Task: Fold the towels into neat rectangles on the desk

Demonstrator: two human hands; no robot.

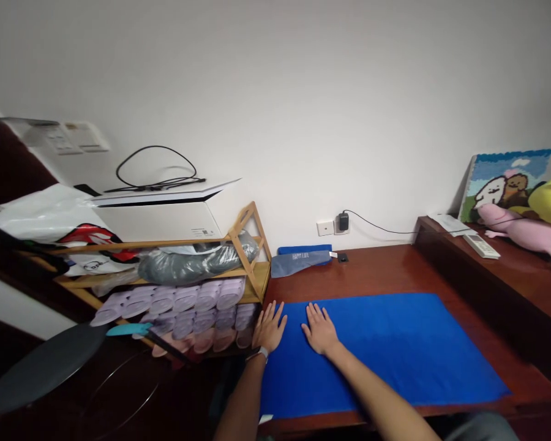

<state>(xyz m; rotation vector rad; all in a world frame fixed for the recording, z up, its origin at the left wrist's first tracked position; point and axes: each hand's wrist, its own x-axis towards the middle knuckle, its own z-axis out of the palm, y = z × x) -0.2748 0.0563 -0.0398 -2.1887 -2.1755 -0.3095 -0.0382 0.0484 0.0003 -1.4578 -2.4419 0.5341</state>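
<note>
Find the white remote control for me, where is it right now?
In the head view, the white remote control lies on the raised wooden ledge at the right, just left of the pink plush toy and next to the papers.

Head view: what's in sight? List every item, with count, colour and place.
desk: 1, reddish-brown, under the mat
mat: 1, blue, on the desk
bamboo shelf: 1, tan, left of the desk
stacked lilac items: many, lilac, on the shelf
pouch: 1, grey-blue, behind the mat
wall charger: 1, black, in the socket
plush toys: 2, pink and yellow, right ledge
left hand: 1, bare, mat's left edge
right hand: 1, bare, on the mat
</note>
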